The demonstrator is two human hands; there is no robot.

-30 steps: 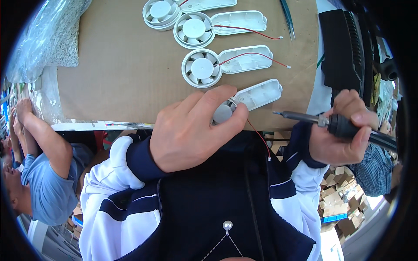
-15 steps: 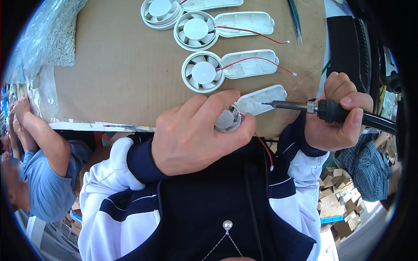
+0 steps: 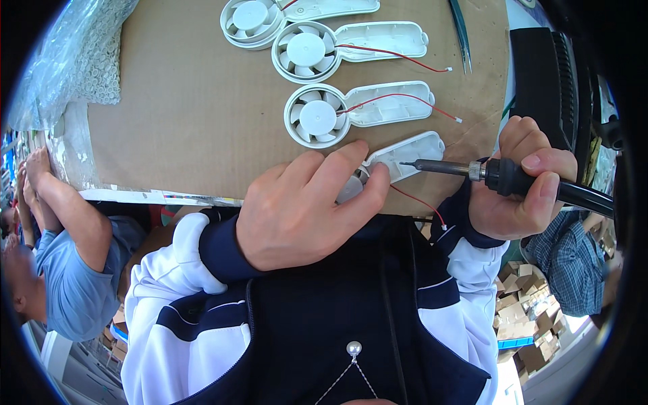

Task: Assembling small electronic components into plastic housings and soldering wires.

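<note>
My left hand (image 3: 304, 202) is closed over the round end of a white handheld fan housing (image 3: 406, 154) at the near edge of the work surface, covering most of its fan. Its red wire (image 3: 420, 201) trails out past the thumb toward my right sleeve. In my right hand (image 3: 523, 182) is a soldering iron (image 3: 503, 177), gripped by its black handle. The iron's dark tip points left, over or close to the housing's handle shell; whether it touches cannot be told. Beyond lie an open fan housing with a red wire (image 3: 317, 117) and another like it (image 3: 306, 50).
Brown cardboard (image 3: 196, 101) covers the table. A further fan (image 3: 250, 17) lies at the far edge. Tweezers (image 3: 460, 34) rest at far right, by a black device (image 3: 540, 74). A clear plastic bag of small white rings (image 3: 91, 61) is far left. One person (image 3: 74, 270) sits left, another (image 3: 574, 263) right.
The soldering iron's tip has moved slightly left and down. The red wire's loose end has swung right and up. My left hand has shifted a little, with its thumb higher.
</note>
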